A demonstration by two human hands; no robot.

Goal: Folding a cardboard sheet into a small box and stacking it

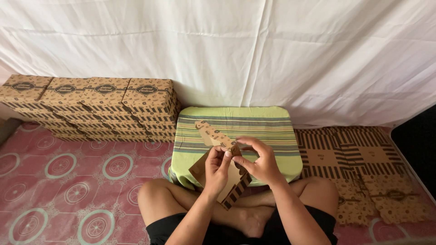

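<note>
- White sheet hangs behind the cushion.
- Pink patterned mat lies left of the cushion.
- Stacked brown boxes sit at the cushion's far left.
- Flat box blanks lie right of the cushion.
- Green striped cushion sits before crossed legs.
- Unfolded box blank is held over the cushion's near edge.
- Left hand: fingers pinching the blank's top flap.
- Right hand: fingers pinching the same flap.

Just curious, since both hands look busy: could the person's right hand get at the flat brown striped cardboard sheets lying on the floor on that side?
Probably yes. The flat brown striped cardboard sheets lie uncovered beside the right knee, with nothing between. But the right hand now pinches the half-folded brown cardboard box, as does the left hand.
</note>
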